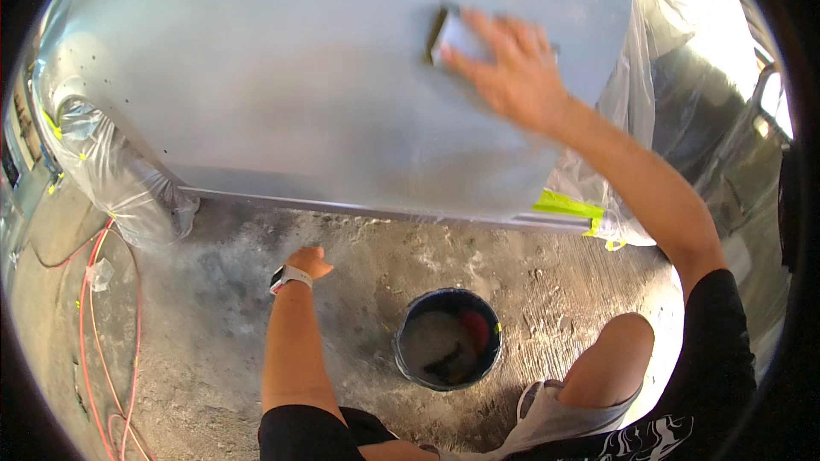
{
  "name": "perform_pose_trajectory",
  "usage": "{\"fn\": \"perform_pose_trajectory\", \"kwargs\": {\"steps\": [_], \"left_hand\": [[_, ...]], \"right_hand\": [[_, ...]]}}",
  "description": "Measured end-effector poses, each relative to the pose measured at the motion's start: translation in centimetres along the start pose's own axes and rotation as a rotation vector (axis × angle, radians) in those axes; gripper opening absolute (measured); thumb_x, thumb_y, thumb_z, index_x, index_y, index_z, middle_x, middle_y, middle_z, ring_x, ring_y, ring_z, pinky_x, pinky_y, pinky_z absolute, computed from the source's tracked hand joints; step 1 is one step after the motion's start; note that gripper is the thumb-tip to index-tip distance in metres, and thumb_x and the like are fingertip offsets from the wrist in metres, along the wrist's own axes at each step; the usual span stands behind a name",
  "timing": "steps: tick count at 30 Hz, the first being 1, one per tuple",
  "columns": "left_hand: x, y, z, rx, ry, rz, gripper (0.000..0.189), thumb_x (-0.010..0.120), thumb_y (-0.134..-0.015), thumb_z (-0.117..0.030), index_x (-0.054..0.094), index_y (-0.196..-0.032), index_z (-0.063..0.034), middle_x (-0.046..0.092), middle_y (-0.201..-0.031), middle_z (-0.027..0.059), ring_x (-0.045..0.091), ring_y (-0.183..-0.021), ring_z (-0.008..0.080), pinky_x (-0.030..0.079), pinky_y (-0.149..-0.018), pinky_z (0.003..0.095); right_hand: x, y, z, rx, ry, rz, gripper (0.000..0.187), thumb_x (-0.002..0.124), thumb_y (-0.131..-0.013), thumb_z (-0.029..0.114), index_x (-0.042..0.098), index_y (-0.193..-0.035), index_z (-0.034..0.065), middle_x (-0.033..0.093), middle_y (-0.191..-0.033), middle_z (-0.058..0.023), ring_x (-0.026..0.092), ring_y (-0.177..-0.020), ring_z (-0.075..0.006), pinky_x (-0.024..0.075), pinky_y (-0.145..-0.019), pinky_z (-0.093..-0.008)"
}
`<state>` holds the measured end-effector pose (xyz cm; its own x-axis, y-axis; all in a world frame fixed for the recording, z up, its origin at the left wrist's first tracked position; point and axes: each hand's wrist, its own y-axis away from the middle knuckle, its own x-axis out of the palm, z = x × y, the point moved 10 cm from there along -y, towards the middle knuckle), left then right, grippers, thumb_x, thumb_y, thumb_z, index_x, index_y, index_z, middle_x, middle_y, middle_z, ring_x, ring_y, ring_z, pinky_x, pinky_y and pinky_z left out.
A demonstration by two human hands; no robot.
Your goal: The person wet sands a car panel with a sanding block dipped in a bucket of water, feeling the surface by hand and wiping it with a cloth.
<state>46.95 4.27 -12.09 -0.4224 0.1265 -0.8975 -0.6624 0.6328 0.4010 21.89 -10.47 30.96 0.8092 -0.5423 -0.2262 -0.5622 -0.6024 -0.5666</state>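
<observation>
A grey-primed car body panel (307, 96) fills the upper part of the view. My right hand (512, 64) presses a sanding block (448, 35), pale on top with a dark edge, against the panel's upper right area. Slightly blurred, its fingers and thumb spread over the block. My left hand (310, 261), with a watch on the wrist, hangs in front of the panel's lower edge; its fingers look curled, and I see nothing in it. Between my arms, a dark bucket (448, 389) on the floor holds murky liquid, with a red item and a dark item inside.
Clear plastic sheeting covers the wheel (138, 186) at left and the body at right (692, 141). Yellow-green masking tape (567, 205) marks the sill's right end. Red hoses (83, 333) lie on the rough concrete floor at left. My bent knee is beside the bucket.
</observation>
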Motion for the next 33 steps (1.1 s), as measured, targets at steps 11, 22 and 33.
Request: {"fn": "perform_pose_trajectory", "kwargs": {"steps": [11,22,33], "left_hand": [[-1.1,0.4,-1.4,0.031,0.051,-0.027,0.059,0.068,-0.087,-0.05,0.062,-0.133,-0.0138,0.063,-0.136,0.0098,0.058,-0.129,0.0315,0.048,-0.104,0.0482],[0.1,-1.2,0.0,0.01,0.045,-0.047,0.057,0.069,-0.085,-0.049,0.064,-0.13,-0.0144,0.064,-0.135,0.0116,0.059,-0.126,0.0327,0.048,-0.104,0.048],[0.9,-0.8,0.8,-0.009,-0.079,0.014,0.058,0.069,-0.085,-0.051,0.064,-0.131,-0.0157,0.064,-0.135,0.0119,0.058,-0.127,0.0323,0.048,-0.104,0.0472]], "right_hand": [[3.6,6.2,7.7,-0.226,-0.161,0.178,0.045,0.063,-0.085,0.018,0.066,-0.129,0.027,0.049,-0.148,-0.0146,0.055,-0.113,-0.0319,0.0438,-0.097,-0.0479],[3.1,0.8,6.5,-0.122,-0.114,-0.014,0.055,0.065,-0.082,0.016,0.061,-0.136,0.0271,0.049,-0.149,-0.0144,0.055,-0.111,-0.0329,0.0432,-0.093,-0.0469],[-0.7,-5.5,-1.1,0.094,-0.019,-0.105,0.052,0.067,-0.083,0.017,0.063,-0.133,0.0292,0.049,-0.147,-0.0158,0.053,-0.112,-0.0329,0.042,-0.091,-0.0475]]}}
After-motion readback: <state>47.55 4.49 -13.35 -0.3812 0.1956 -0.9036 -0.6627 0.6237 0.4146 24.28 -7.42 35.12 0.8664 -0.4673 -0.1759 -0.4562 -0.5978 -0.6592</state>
